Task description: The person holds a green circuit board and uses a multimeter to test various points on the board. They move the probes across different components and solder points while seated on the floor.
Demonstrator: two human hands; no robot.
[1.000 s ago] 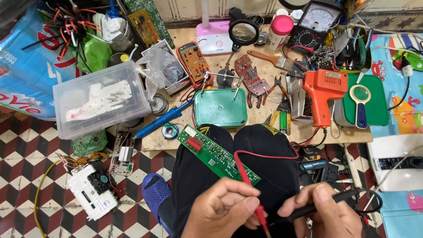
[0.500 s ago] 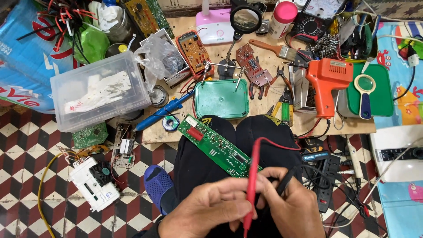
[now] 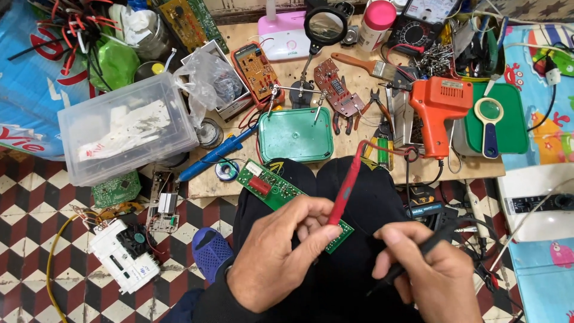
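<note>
A long green circuit board (image 3: pixel 267 185) lies across my lap on black trousers. My left hand (image 3: pixel 281 251) pinches a red test probe (image 3: pixel 347 182) like a pen, its tip down at the board's near end, the red lead trailing up to the bench. My right hand (image 3: pixel 436 275) grips a black test probe (image 3: pixel 418 254), held off to the right of the board over my right leg. The board's near end is partly hidden under my left fingers.
A low wooden bench (image 3: pixel 359 119) in front holds a green base with clip arms (image 3: pixel 296 134), an orange soldering gun (image 3: pixel 436 107), pliers, a brush, a magnifier (image 3: pixel 489 119) and meters. A clear plastic box (image 3: pixel 125 134) sits left. Loose boards and a white module (image 3: pixel 122 254) lie on the chequered floor.
My left hand has swung the red probe up from pointing toward me to standing on the board's near end. The right hand has moved apart to the right with the black probe.
</note>
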